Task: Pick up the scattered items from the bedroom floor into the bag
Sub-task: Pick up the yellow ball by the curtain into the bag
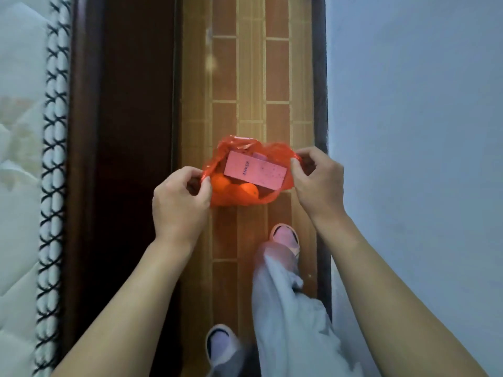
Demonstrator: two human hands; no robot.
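Red plastic bag (pixel 246 198) hangs above the floor (pixel 250 77), its rim pinched at either side by the left hand (pixel 179 202) and right hand (pixel 317 176), each grip apparently keeping the mouth wide, box (pixel 255 172) and oranges (pixel 249 190) already inside.

Tiled floor (pixel 250 77); dark bedframe (pixel 122 104); wall (pixel 422 104)

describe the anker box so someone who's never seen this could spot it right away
Find the strip of brown tiled floor between the dark bed frame and the pale wall. Above it, both hands hold open a red plastic bag. The box is the flat pale rectangle printed ANKER, lying on top of round oranges.
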